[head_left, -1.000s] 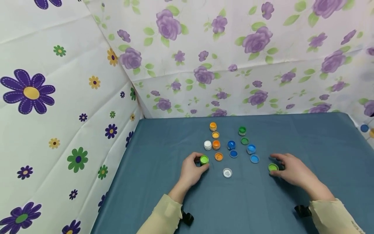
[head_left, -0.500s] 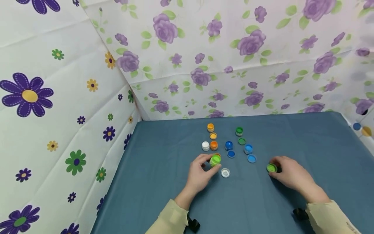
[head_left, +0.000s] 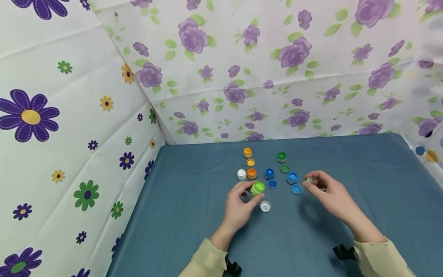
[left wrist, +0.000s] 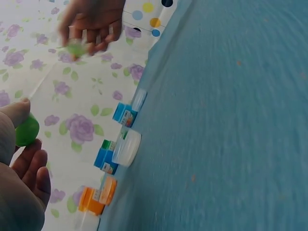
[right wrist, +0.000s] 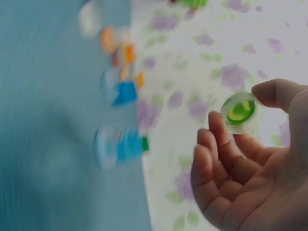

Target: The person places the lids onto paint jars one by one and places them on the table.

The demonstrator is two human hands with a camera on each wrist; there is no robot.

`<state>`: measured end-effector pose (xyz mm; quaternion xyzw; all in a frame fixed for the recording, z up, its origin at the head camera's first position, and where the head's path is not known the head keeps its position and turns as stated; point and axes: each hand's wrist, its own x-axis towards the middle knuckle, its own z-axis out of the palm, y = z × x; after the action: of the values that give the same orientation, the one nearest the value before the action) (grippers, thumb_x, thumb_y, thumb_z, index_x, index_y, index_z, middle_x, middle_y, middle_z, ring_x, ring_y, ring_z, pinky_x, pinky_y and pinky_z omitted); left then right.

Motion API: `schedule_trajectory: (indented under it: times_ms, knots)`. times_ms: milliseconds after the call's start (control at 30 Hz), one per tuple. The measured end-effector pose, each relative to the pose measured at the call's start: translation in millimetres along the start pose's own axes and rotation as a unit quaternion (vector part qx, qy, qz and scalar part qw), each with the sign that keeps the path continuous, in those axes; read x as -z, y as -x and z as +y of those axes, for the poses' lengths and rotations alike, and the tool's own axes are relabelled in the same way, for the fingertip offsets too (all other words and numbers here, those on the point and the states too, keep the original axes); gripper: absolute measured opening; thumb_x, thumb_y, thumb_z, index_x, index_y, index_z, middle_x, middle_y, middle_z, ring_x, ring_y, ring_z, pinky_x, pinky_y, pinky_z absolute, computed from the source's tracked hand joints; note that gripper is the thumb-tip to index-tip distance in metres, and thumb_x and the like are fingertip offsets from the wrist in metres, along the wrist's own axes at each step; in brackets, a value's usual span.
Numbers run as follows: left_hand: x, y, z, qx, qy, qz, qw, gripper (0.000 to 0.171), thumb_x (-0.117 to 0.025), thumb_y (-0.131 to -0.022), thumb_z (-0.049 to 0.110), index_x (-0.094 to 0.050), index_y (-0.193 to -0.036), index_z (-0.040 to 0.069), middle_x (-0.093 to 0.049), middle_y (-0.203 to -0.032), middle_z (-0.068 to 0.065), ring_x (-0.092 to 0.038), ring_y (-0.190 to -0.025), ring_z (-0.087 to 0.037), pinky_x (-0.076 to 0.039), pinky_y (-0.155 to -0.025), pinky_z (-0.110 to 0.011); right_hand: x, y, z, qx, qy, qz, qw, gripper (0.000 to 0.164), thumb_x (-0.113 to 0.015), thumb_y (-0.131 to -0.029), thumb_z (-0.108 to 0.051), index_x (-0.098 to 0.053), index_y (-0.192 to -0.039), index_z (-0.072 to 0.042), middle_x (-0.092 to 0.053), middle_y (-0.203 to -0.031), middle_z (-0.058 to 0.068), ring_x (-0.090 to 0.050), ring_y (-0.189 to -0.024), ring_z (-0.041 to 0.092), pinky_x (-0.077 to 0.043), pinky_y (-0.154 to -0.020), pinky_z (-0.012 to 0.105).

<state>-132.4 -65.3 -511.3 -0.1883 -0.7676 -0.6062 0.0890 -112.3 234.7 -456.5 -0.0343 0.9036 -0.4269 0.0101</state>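
Observation:
My left hand point(head_left: 238, 207) grips a small light green paint jar point(head_left: 257, 187) between thumb and fingers, raised off the table. In the right wrist view, my right hand point(right wrist: 250, 168) pinches a round lid point(right wrist: 240, 112) with green paint inside and a pale rim. That lid shows nearly edge-on in the head view, to the right of the light blue jar point(head_left: 292, 177). A white lid point(head_left: 265, 206) lies just in front of the left hand. The orange lid is hidden behind that hand.
Several small paint jars stand on the blue-covered table point(head_left: 194, 173): white point(head_left: 241, 175), orange point(head_left: 251, 174), yellow point(head_left: 247, 152), dark blue point(head_left: 269, 174) and dark green point(head_left: 282, 157). Matching lids lie near most. Flowered cloth point(head_left: 235, 92) hangs behind and at left.
My left hand has lifted the light green jar and carried it right. My right hand has lifted the lid from the table and brought it left, tilting it.

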Motion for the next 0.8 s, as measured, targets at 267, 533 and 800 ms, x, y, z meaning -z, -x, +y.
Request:
schedule_trajectory:
  times_ms: [267, 533, 800]
  knots:
    - [-6.9, -1.9, -2.2, -0.020, 0.001, -0.007, 0.9998, 0.042, -0.083, -0.098, 0.024, -0.073, -0.138, 0.019, -0.070, -0.125, 0.004, -0.062, -0.095, -0.029, -0.055, -0.082, -0.039, -25.3, -0.9, -40.8, 0.050, -0.114, 0.003, 0.992, 0.037, -0.068, -0.108, -0.036, -0.060, -0.136, -0.013, -0.073, -0.123, 0.007, -0.066, -0.107, 0.023, -0.055, -0.081, 0.034]
    - [-7.7, -5.1, -3.4, -0.039, 0.021, -0.003, 0.9990, 0.036, -0.083, -0.097, 0.017, -0.075, -0.132, 0.015, -0.071, -0.120, -0.001, -0.063, -0.094, -0.020, -0.056, -0.081, -0.036, -38.6, -8.0, -53.4, 0.080, -0.148, -0.034, 0.985, 0.044, -0.066, -0.110, -0.032, -0.062, -0.152, -0.021, -0.060, -0.149, 0.006, -0.064, -0.120, 0.026, -0.058, -0.089, 0.039]
    - [-9.9, -2.8, -4.2, -0.027, 0.052, -0.022, 0.9981, 0.043, -0.074, -0.103, 0.008, -0.067, -0.145, 0.010, -0.068, -0.125, -0.008, -0.061, -0.095, -0.015, -0.054, -0.080, -0.028, -43.7, -6.1, -55.8, 0.098, -0.120, -0.030, 0.988, 0.041, -0.069, -0.108, -0.027, -0.064, -0.148, -0.024, -0.061, -0.142, 0.001, -0.056, -0.122, 0.023, -0.055, -0.091, 0.044]
